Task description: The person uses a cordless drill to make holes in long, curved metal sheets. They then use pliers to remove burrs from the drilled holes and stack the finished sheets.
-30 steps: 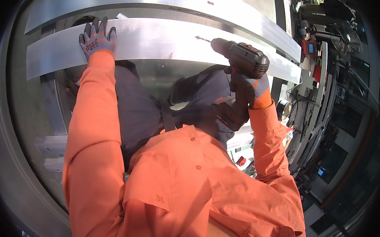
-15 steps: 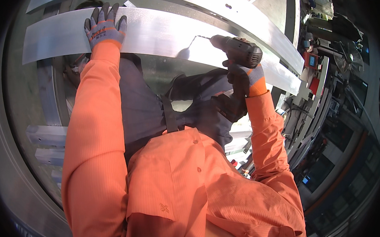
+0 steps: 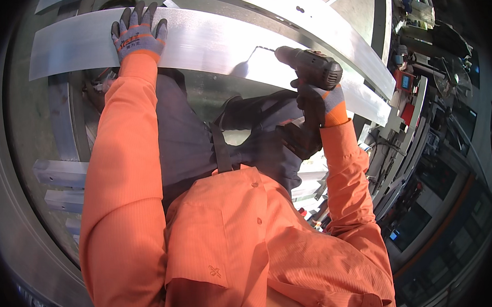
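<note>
A long silvery metal beam (image 3: pixel 207 41) lies crosswise before me. Toward its left end my gloved left hand (image 3: pixel 138 35) rests flat, fingers spread over the top face. My right hand (image 3: pixel 322 102), in a grey and orange glove, grips a dark cordless drill (image 3: pixel 315 67) by its handle. A thin drill bit (image 3: pixel 265 48) sticks out of the chuck, pointing left above the beam. The drill's shadow falls on the bright metal; whether the tip touches it I cannot tell.
Beyond the beam runs a second metal beam (image 3: pixel 300 18) with several holes. Shorter profile ends (image 3: pixel 62 173) lie at the left. A red device with a small screen (image 3: pixel 404 82) stands at the right, among cluttered tools and a fan (image 3: pixel 454 76).
The view has shifted very slightly. Both hands keep their places, the left on the beam and the right on the drill.
</note>
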